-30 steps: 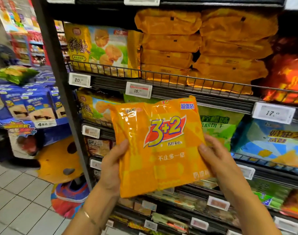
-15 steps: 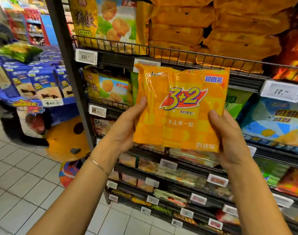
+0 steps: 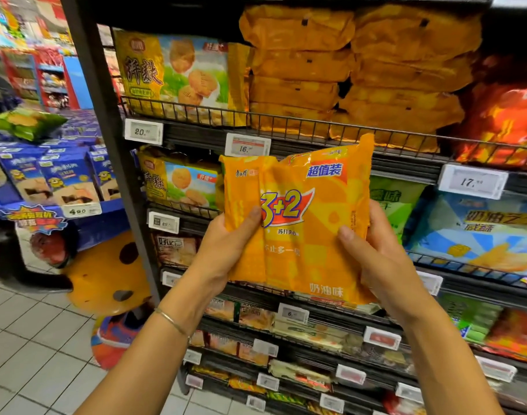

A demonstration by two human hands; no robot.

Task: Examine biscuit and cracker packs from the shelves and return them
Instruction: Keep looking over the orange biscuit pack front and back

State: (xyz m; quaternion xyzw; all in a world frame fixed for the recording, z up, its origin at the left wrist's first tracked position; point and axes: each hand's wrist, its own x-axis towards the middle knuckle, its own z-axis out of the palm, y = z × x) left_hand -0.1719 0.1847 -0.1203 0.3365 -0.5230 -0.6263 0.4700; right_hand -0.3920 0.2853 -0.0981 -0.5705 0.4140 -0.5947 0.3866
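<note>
Pack: the orange cracker pack (image 3: 298,223) sits at frame centre, before the shelves (image 3: 316,136).
Hands: your left hand (image 3: 226,253) and right hand (image 3: 382,259) clamp its side edges.
Risk: squeezing the creased film may crush the crackers; a loosened hold drops it.

You stand in a shop aisle on a floor of pale square tiles (image 3: 31,348) with darker grout lines. Before you rises a dark metal shelving unit (image 3: 106,163) with wire front rails (image 3: 286,121) and white price tags (image 3: 143,132) clipped along each tier. To your left sits a blue promotional display stand (image 3: 85,217), and behind it red racks (image 3: 51,82) fill a brightly lit aisle.
</note>
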